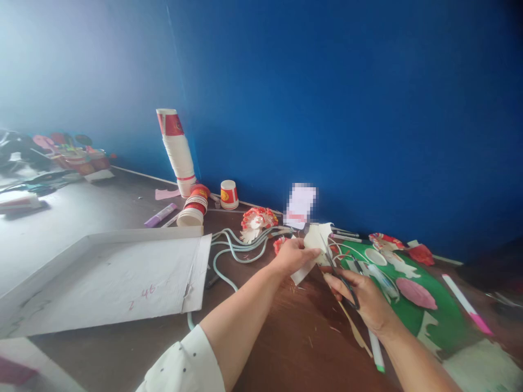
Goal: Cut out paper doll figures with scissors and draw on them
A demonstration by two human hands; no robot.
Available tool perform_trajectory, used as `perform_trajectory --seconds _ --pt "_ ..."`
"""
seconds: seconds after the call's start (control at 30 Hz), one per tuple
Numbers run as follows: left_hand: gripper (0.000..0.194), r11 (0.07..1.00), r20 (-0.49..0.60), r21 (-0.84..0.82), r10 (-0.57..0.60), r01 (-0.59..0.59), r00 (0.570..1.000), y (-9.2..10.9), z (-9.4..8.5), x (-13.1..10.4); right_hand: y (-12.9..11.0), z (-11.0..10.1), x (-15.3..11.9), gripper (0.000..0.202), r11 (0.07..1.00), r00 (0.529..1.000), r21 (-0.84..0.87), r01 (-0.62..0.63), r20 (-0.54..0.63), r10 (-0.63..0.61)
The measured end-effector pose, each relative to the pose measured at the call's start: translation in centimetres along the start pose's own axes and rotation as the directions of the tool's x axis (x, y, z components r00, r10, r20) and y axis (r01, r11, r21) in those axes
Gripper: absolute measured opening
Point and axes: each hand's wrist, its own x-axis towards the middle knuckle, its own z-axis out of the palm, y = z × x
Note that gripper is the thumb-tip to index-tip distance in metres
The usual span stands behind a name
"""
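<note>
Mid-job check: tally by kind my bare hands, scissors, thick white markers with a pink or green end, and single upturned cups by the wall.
Hands: 2 (left hand, right hand)
Scissors: 1
Markers: 2 (pink-ended marker, green-ended marker)
Single upturned cup: 1
Total: 6

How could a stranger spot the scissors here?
Below the blue wall lies a brown table. Right of centre, the left hand grips a white piece. The right hand beside it holds the scissors, whose black looped handle differs from the straight markers nearby.
</note>
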Motion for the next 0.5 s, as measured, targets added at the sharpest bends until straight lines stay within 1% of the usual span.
perform_trajectory --seconds 0.13,0.33,0.5 --pt "0.023 0.999 0.002 0.038 0.002 -0.002 1.000 -0.10 -0.03 0.10 0.11 -0.14 0.11 0.046 1.000 1.000 -0.017 -0.008 0.012 0.008" --pt "0.024 0.999 0.004 0.037 0.003 -0.003 1.000 -0.30 0.01 0.25 -0.10 -0.04 0.05 0.045 1.000 1.000 -0.018 -0.006 0.011 0.006" --pt "0.023 0.999 0.006 0.044 0.010 -0.011 1.000 -0.08 0.05 0.07 -0.11 -0.12 -0.03 0.044 0.999 1.000 -0.033 0.002 0.005 -0.002"
